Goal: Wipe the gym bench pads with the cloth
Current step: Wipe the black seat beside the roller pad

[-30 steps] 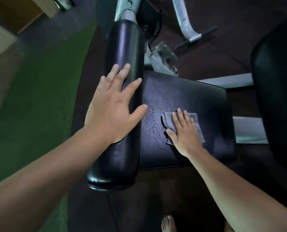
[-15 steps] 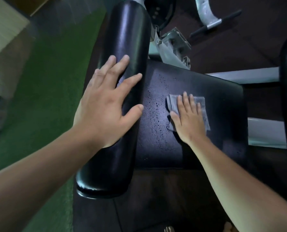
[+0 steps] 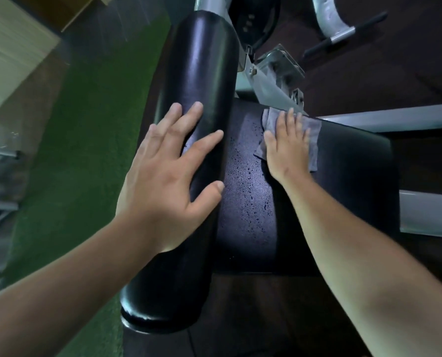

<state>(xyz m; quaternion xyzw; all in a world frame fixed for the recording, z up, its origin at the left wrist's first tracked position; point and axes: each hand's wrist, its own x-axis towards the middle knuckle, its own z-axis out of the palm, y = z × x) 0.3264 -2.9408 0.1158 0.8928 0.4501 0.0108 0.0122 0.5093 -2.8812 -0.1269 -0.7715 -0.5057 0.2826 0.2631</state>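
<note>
On seat pad (image 3: 343, 202), far edge | right hand (image 3: 288, 148) flat, pressing cloth (image 3: 314, 140) | left hand (image 3: 170, 179) spread flat on roller pad (image 3: 199, 68)

No text, label, brand, number or sign could be read. The roller pad (image 3: 201, 73), the seat pad (image 3: 343, 202), the cloth (image 3: 314, 140) and the metal bracket (image 3: 274, 83) showed plain surfaces with no legible marking.
</note>
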